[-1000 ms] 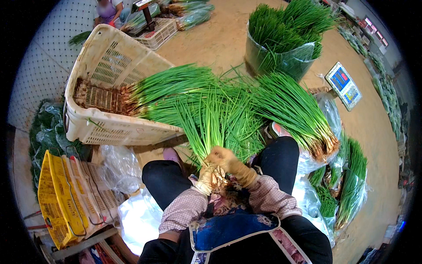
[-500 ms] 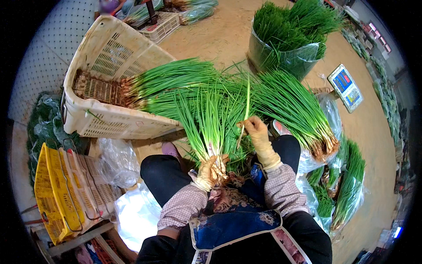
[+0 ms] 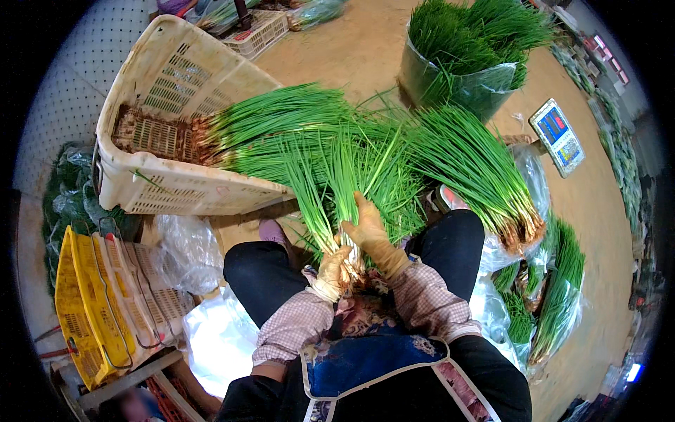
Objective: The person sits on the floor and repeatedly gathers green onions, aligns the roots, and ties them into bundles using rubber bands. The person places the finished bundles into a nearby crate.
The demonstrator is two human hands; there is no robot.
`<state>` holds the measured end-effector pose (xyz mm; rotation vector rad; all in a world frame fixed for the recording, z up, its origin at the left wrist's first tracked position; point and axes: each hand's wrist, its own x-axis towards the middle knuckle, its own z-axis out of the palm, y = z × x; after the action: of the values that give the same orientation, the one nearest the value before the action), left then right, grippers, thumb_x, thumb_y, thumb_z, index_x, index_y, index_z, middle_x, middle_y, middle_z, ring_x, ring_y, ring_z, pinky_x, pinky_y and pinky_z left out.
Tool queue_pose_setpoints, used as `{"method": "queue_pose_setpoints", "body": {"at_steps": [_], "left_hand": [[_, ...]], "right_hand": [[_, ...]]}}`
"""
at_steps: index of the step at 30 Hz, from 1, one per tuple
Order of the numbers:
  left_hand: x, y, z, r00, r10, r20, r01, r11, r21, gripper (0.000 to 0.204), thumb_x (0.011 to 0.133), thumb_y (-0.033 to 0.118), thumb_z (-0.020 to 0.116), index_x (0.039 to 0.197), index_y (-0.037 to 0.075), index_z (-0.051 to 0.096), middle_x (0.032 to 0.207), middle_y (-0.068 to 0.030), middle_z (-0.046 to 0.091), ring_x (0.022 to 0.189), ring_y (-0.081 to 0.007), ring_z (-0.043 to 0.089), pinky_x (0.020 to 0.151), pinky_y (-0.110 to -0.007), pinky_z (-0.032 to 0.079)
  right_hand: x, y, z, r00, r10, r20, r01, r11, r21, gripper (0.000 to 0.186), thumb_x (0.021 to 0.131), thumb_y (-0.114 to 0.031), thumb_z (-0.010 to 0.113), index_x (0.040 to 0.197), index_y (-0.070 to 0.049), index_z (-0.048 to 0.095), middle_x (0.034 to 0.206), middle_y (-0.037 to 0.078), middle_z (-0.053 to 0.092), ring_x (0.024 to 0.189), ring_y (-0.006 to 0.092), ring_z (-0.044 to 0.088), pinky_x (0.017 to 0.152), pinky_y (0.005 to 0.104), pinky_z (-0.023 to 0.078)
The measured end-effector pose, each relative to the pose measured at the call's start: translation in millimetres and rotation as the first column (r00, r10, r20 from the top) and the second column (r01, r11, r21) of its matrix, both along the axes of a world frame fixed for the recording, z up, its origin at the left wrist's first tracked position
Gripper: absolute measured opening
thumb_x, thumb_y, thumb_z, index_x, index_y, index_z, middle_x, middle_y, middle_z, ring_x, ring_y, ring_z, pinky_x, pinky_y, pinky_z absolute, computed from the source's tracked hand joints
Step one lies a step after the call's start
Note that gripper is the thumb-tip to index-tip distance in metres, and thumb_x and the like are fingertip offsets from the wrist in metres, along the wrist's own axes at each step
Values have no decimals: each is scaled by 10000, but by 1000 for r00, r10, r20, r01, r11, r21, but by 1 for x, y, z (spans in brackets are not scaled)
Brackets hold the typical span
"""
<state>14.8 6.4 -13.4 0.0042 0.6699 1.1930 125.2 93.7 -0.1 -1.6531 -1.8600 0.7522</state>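
Observation:
A bunch of green onions [image 3: 343,176] stands upright over my lap, white root ends down and green tops spreading away from me. My gloved left hand [image 3: 330,276] is closed around the bunch near its roots. Just above and to the right, my gloved right hand [image 3: 369,228] grips the stalks at their pale lower part; its thumb lies along them and its fingertips are partly hidden. Beyond, more green onions [image 3: 281,123] lie with roots inside a tipped white plastic crate [image 3: 190,190]. To the right rests a large pile of green onions [image 3: 478,172], roots toward me.
A clear bag packed with greens [image 3: 464,91] stands at the far right, near a scale's display panel [image 3: 557,137]. Bagged green onions [image 3: 559,302] lie right of my knee. On the left are yellow and pale crates [image 3: 91,309] and clear plastic sheets [image 3: 221,337].
My right hand has come down and left from holding a single pale stalk to gripping the bunch. That stalk is no longer in its fingers. The left hand keeps its hold.

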Motion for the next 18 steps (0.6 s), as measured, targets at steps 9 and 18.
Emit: {"method": "queue_pose_setpoints", "body": {"at_steps": [9,18], "left_hand": [[-5,2,-20,990,7,-138,-22,994,-107,192,840,-30,517,1001,42,443,746,-125,572,542,-267,585,437,-402,528],[2,2,-31,952,41,-303,-17,997,81,181,848,-79,438,1005,-6,493,848,-133,576,679,-220,605,542,-322,532]], "right_hand": [[4,-6,-19,906,-109,-408,112,994,-16,544,701,-106,654,1196,24,472,1162,234,491,1021,394,501,916,414,407],[-1,-17,15,965,70,253,-110,983,147,330,611,-313,759,665,-15,626,1035,182,582,997,340,520,849,417,425]]}}
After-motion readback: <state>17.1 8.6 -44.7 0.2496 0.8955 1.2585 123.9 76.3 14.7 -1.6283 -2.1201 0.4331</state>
